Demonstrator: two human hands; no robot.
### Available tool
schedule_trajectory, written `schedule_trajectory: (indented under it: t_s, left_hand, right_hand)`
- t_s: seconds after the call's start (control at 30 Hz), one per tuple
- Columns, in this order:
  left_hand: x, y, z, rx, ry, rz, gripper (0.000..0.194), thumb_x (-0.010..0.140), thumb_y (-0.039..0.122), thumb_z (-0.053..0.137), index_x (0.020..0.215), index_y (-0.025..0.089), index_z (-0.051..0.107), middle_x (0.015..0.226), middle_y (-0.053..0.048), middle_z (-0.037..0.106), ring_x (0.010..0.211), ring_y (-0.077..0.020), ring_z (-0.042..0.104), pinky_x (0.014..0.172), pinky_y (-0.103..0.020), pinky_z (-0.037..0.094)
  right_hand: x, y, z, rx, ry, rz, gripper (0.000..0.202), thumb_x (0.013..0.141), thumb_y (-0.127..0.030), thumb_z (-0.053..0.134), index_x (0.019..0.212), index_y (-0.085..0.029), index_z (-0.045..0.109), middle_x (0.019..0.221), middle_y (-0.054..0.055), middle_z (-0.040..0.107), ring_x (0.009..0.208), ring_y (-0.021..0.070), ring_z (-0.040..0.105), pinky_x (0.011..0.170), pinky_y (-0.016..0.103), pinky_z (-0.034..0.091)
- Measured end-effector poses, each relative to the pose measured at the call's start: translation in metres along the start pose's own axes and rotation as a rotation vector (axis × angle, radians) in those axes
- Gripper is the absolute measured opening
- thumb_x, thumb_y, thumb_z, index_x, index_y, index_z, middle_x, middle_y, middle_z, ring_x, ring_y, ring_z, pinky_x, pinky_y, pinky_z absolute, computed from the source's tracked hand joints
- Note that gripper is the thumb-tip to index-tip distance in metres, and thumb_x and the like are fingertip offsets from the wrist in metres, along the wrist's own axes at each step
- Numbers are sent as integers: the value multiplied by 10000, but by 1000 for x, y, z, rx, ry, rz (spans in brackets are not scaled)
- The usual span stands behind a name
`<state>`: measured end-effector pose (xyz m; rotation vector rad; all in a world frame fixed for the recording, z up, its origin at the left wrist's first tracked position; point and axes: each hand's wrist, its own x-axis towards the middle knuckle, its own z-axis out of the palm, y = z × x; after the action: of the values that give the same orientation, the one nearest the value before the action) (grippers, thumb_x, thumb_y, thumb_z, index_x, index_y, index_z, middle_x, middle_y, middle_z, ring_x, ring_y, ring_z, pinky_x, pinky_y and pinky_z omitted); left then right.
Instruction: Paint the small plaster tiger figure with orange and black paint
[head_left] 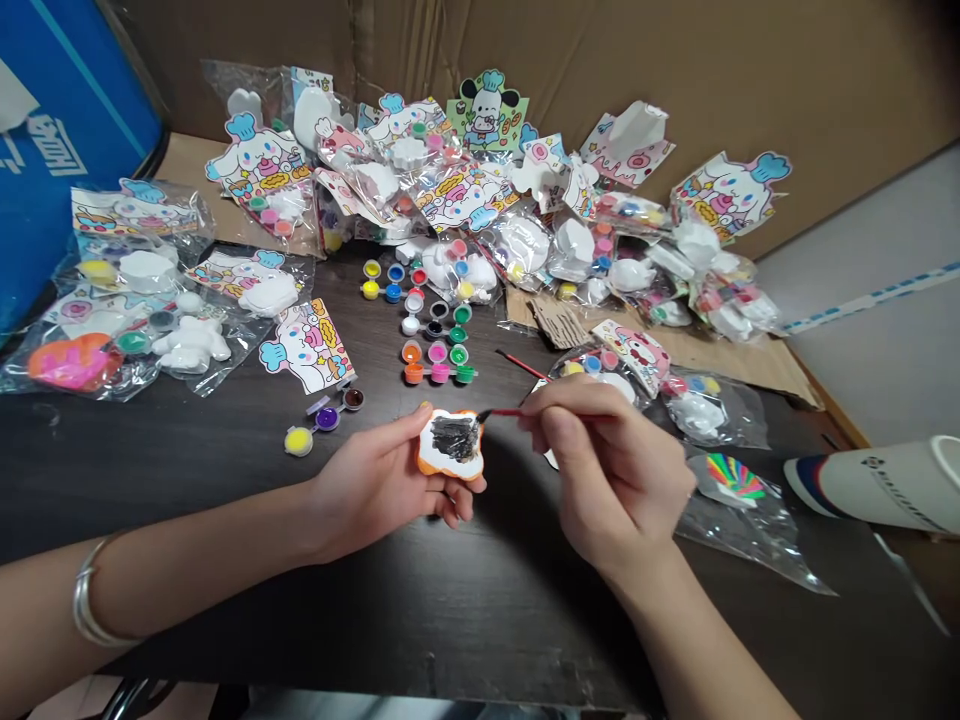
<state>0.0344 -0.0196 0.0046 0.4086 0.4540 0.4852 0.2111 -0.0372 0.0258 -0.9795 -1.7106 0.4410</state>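
My left hand [390, 478] holds a small white figure [427, 440] shaped like a slice of bread, with an orange rim and a black painted patch in its middle. The thumb presses on its top edge and the fingers curl beneath. A thin paintbrush [504, 412] with a red handle is pinched in my right hand [611, 465]. Its dark tip meets the right edge of the black patch. Beyond my hands stand several open paint pots [437, 328] in many colours. Another strip of pots [327, 417], yellow, purple and dark brown, lies by my left wrist.
Several clear bags [409, 180] with white figures and printed cards crowd the back of the dark table [300, 630]. A second red brush [523, 364] lies behind my right hand. At the right a paper cup [877, 485] lies tilted near a bag with a rainbow-striped figure [735, 476].
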Motion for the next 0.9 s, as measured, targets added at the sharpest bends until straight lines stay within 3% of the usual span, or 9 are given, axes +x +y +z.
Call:
schedule_trajectory:
  t_s: [0.1,0.27,0.4,0.57,0.7,0.83,0.9]
  left_hand:
    - [0,1,0,3,9,-6,358,943,454,434,910,126,573,786,-77,627,689,-168,547,699,-310,343]
    - [1,0,-1,13,-1,-3,363,932,466,457,894,125,574,792,-72,619,689,-167,543,701,-315,339]
    - [1,0,-1,10,-13,-5,349,923,466,480,914,129,574,797,-71,623,695,-170,539,700,-315,328]
    - [0,-1,-1,16,-13,3,355,921,455,479,891,118,585,791,-73,616,691,-172,535,701,-318,328]
    - [-1,-1,0,19,-6,-2,374,948,438,423,881,110,592,785,-83,618,691,-176,539,700,-320,329]
    - [-1,-1,0,31,-9,3,391,965,413,381,890,100,603,784,-82,612,685,-174,541,704,-322,340]
    - [-1,0,0,32,-7,2,403,971,409,365,879,98,605,786,-84,614,687,-172,545,704,-317,344]
  right_hand:
    - [-1,-3,1,35,119,-5,154,924,-178,495,825,-215,606,678,7,596,561,121,538,505,269,435]
    - [0,-6,3,75,14,226,179,907,-269,563,745,-207,606,589,-23,604,430,88,514,401,226,413]
    - [1,-5,3,69,184,230,195,889,-308,596,721,-210,611,571,-23,598,422,85,506,384,220,406]
    - [1,-7,2,95,12,234,194,889,-284,594,714,-204,619,579,-20,622,411,81,515,373,212,410]
    - [0,-8,1,73,147,169,166,895,-214,583,735,-209,627,597,-29,610,431,71,512,399,208,412]
    - [1,-8,0,86,14,163,158,884,-173,587,734,-210,623,616,-28,626,434,72,529,406,208,425]
    - [2,-8,-1,10,29,144,160,873,-149,595,727,-207,626,624,-25,628,451,71,532,424,211,425]
